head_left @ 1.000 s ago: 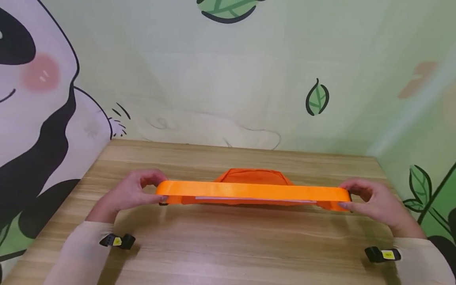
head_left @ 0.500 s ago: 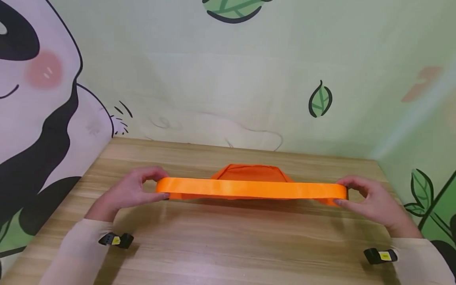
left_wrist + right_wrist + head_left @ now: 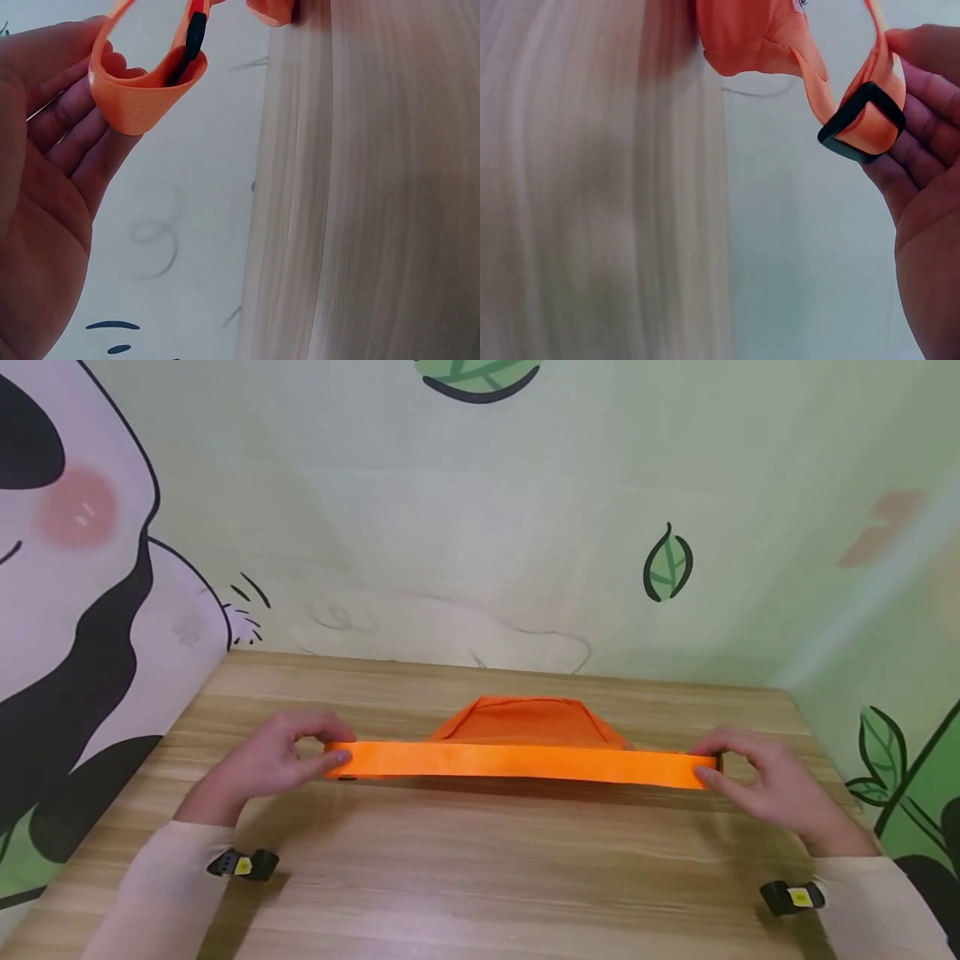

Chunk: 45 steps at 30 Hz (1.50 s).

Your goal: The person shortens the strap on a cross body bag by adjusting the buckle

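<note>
An orange fabric waist bag [image 3: 528, 722] is centred over the table, with its bright orange strap [image 3: 525, 764] stretched across in front of it. At the strap's left end my left hand [image 3: 281, 756] pinches the band, thumb on the near face. In the left wrist view the strap bends into a loop [image 3: 142, 109] against the fingers, with a black plastic piece [image 3: 195, 34] inside. My right hand [image 3: 776, 777] pinches the other end. Beside those fingers, the right wrist view shows a black slider buckle [image 3: 846, 114] threaded on the strap. The strap covers the bag's lower part in the head view.
Underneath is a wood-grain table [image 3: 480, 868] that reaches back to a pale green wall [image 3: 450, 527] with painted leaves. A painted panda [image 3: 90, 577] covers the wall at the left. Each sleeve carries a small black wrist camera [image 3: 243, 864].
The strap's near strand has flattened into one straight band, hiding the strand behind it. More of the bag shows above it. My right hand has shifted slightly left; both hands keep their hold.
</note>
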Available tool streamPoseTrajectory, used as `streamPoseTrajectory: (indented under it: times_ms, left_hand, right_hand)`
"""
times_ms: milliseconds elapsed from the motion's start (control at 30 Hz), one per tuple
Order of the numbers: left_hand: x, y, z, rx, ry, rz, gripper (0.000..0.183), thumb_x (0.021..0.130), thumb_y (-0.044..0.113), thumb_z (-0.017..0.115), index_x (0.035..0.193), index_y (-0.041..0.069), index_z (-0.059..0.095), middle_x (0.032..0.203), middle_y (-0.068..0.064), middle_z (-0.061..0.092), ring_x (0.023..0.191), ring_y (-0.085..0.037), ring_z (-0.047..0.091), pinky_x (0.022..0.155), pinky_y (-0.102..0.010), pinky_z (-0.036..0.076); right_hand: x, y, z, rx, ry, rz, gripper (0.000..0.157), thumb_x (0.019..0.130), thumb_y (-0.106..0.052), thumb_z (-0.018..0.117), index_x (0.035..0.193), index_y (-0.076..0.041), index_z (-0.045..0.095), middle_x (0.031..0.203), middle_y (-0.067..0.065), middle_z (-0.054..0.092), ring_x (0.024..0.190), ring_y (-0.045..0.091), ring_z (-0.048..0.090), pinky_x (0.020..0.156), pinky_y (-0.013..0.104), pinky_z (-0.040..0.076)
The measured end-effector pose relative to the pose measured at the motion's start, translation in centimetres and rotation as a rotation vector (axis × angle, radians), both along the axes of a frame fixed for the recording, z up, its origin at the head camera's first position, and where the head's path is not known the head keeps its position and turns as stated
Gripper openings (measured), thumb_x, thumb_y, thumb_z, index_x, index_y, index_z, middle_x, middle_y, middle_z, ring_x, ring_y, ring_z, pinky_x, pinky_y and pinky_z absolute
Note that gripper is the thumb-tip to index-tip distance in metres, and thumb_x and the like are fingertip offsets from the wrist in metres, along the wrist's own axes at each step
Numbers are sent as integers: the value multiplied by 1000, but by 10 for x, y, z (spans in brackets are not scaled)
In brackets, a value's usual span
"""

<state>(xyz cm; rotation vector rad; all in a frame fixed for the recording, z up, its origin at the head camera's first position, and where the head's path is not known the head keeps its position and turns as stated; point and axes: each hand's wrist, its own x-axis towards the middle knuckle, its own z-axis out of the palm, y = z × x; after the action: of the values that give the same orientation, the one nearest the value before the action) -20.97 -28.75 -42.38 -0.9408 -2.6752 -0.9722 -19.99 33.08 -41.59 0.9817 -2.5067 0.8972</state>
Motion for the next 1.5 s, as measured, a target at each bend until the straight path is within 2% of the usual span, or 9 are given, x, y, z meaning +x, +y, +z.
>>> streamPoseTrajectory:
  times_ms: [200,333,533,633,733,933,1100,1267,1500]
  left_hand:
    - [0,3,-7,-91,71,-51,23,87,6,89,99,21,78,92,16,73,85,-1,67,78,-31,63]
    - [0,5,-11,-154,78,-71,22,86,4,89,97,18,78,90,14,75,82,0,67,75,-28,63]
    - [-1,6,-17,-189,155,-124,20,83,1,90,93,16,81,89,9,78,79,-5,69,73,-29,63]
    - [-1,7,-19,-196,161,-148,19,83,2,91,93,15,81,88,7,79,78,-5,71,72,-29,63]
    - [0,7,-21,-219,157,-147,18,84,3,90,93,16,81,88,7,78,78,-5,70,71,-28,63]
    - [-1,7,-25,-292,168,-105,16,86,6,90,93,17,81,88,9,76,77,-5,69,71,-29,62]
    - [-3,7,-28,-347,144,-72,15,87,10,90,93,19,80,89,11,75,78,-4,67,73,-30,62]
    - [-3,9,-27,-384,78,-47,14,89,10,89,97,19,81,93,10,76,82,-4,67,77,-31,63]
    - [3,10,-19,-364,8,-33,16,91,9,87,103,18,81,99,8,78,87,-7,70,80,-33,64]
  right_hand:
    - [-7,-1,-12,58,-3,11,39,79,10,87,99,-22,77,93,-11,73,84,1,61,83,12,50]
    - [-9,-4,-19,100,3,36,36,78,8,89,96,-22,77,94,-13,74,84,0,62,79,15,53]
    - [-10,-8,-29,172,-64,38,27,83,1,90,92,-21,77,93,-12,75,85,-3,62,75,26,59]
    - [-9,-8,-32,190,-99,27,26,83,0,90,92,-21,77,93,-11,76,85,-4,62,74,28,60]
    - [-9,-9,-33,206,-90,36,25,83,0,90,92,-20,78,92,-11,76,84,-4,62,73,28,61]
    - [-10,-15,-32,241,-8,64,27,80,0,92,89,-21,77,88,-15,73,78,-4,58,66,27,56]
    - [-10,-20,-32,278,-1,68,23,82,-2,91,87,-19,77,85,-15,71,75,-7,52,63,25,53]
    - [-11,-23,-32,306,-54,29,17,85,-5,90,90,-17,78,87,-12,74,76,-5,54,66,26,55]
    - [-8,-23,-30,251,-67,15,20,84,-3,89,92,-16,78,91,-9,76,80,-4,60,68,27,58]
